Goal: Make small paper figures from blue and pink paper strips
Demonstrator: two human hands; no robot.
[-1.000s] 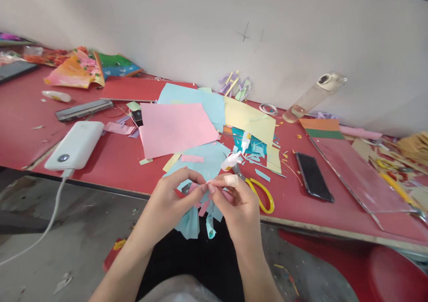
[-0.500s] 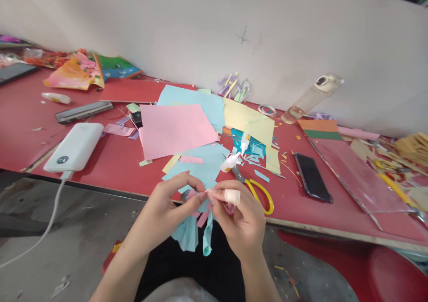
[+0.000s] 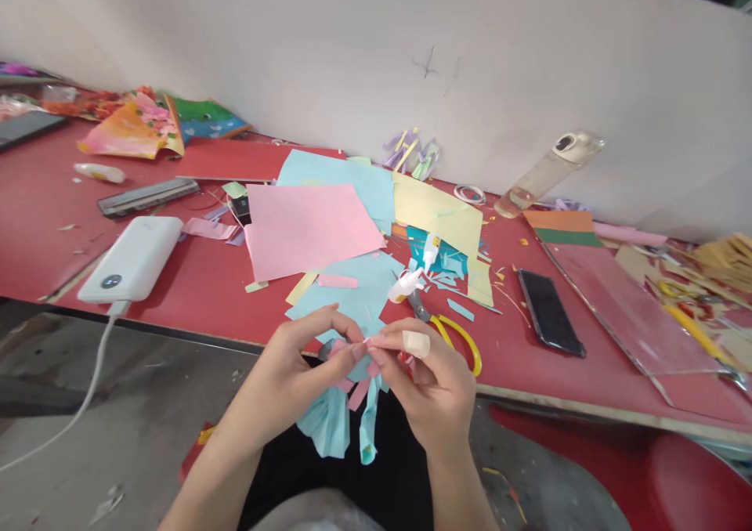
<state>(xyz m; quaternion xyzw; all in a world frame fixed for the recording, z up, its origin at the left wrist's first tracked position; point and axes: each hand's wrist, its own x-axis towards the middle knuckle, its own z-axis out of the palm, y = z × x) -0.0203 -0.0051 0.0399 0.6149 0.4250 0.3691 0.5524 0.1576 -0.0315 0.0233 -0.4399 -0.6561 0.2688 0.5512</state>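
My left hand [image 3: 305,366] and my right hand [image 3: 426,378] meet at the table's front edge, fingertips pinched together on a small pink paper strip [image 3: 369,343]. A light-coloured bandage [image 3: 416,344] wraps one finger of the right hand. Below the fingers hangs a light blue paper piece [image 3: 329,421], pleated on one side, with a rolled blue paper tube [image 3: 368,435] beside it and pink strips among them. My fingers partly hide how these pieces join. Yellow-handled scissors [image 3: 455,339] lie just beyond my right hand, near two small white glue bottles [image 3: 405,286].
A pink sheet [image 3: 311,229] overlaps blue paper and a yellow sheet [image 3: 438,210] on the red table. To the left lies a white power bank [image 3: 132,257] with its cable hanging down. A black phone [image 3: 551,312] and a leaning clear bottle [image 3: 546,175] are on the right.
Both hands stay pinched together, with the right hand shifted slightly right and down. The hanging blue paper pieces have swung a little lower. Nothing on the table has visibly moved.
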